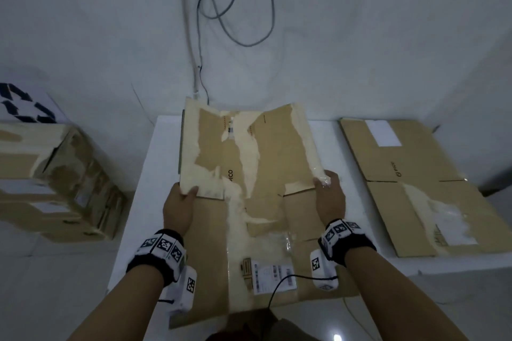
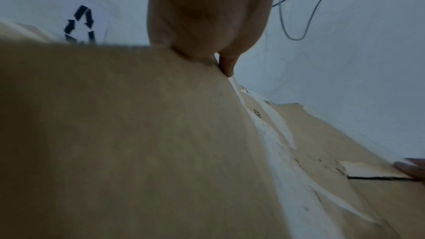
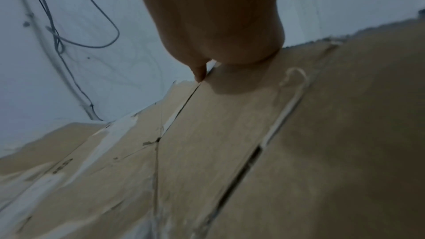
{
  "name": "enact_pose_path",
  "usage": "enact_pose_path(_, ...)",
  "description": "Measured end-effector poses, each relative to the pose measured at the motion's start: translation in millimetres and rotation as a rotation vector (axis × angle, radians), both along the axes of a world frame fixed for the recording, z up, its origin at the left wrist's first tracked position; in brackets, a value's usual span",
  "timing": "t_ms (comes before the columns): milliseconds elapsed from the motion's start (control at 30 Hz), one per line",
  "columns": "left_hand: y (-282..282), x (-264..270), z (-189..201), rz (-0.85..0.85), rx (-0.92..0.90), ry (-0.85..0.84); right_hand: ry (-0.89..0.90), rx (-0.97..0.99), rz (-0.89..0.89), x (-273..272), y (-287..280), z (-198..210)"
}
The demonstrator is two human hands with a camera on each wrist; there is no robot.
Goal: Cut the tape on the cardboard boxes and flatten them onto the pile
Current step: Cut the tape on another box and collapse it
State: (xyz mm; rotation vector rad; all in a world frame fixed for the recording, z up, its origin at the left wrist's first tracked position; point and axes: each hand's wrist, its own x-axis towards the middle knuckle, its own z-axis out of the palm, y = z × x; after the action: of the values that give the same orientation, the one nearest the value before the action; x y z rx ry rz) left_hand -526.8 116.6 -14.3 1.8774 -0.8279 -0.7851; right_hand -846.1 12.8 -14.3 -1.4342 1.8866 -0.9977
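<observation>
Bare storage or packing room, not a furnished home. Plain white wall [image 1: 360, 36] with loose grey cables [image 1: 235, 22] hanging down it; white worktop [image 1: 144, 174] carrying flattened cardboard boxes [image 1: 415, 188]; taped, unopened cardboard box [image 1: 55, 180] at left; white sheet with recycling symbol [image 1: 25, 105] behind it.

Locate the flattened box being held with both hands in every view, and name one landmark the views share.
Head: flattened box at centre on the white table, left hand and right hand gripping its side edges.
Left wrist: fills the lower left.
Right wrist: fills the lower right.
Shared landmark: the looping grey cable on the wall.
</observation>
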Motion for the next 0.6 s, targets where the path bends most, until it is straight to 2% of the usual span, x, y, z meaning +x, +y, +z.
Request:
enact_pose_path(233,-65,-78,46,-0.094,-0.131,0.08,0.02,-0.091,-0.119,-89,-36,50)
enact_pose_path(400,-104,-141,52,-0.161,-0.13,0.101,0.039,-0.091,-0.21,-156,-57,62)
enact_pose_path(600,-165,-258,45,-0.208,-0.097,0.141,0.062,-0.04,-0.267,-278,-107,59)
